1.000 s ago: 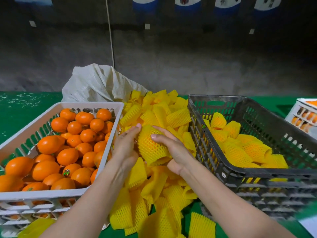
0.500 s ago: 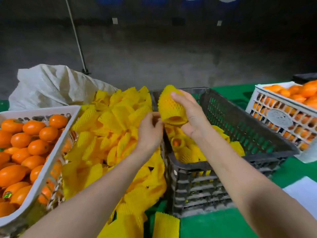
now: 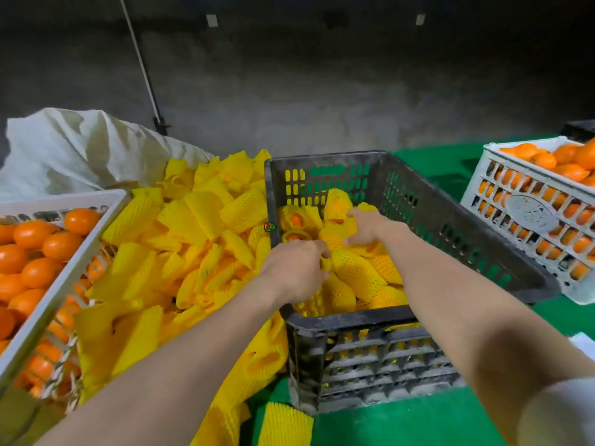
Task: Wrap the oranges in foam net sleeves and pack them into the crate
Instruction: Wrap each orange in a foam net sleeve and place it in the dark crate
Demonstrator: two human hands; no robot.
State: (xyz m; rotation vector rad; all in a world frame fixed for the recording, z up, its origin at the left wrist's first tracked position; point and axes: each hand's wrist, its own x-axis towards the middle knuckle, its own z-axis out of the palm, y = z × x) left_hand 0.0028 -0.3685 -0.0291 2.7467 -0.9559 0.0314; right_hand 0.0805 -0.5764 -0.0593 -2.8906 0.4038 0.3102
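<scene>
The black crate [image 3: 347, 317] stands in the middle, partly filled with oranges wrapped in yellow foam net [image 3: 357, 275]. My right hand [image 3: 370, 226] reaches into it and grips a wrapped orange [image 3: 333, 236] low among the others. My left hand [image 3: 296, 268] is over the crate's left rim with its fingers curled, pinching the end of a foam sleeve [image 3: 325, 263] on a wrapped orange. A heap of empty yellow foam sleeves [image 3: 193, 226] lies left of the crate. Bare oranges [image 3: 32, 235] fill a white crate [image 3: 64, 278] at far left.
A second white crate [image 3: 528, 217] full of oranges stands at right on the green table [image 3: 402, 423]. A white sack [image 3: 80, 149] lies behind the sleeve heap. A thin pole [image 3: 141, 66] leans against the dark wall. A loose sleeve [image 3: 283, 426] lies at the front.
My right hand has lowered the wrapped orange from above the crate rim down into the black crate. My left hand followed to the crate's left rim. The view has swung right.
</scene>
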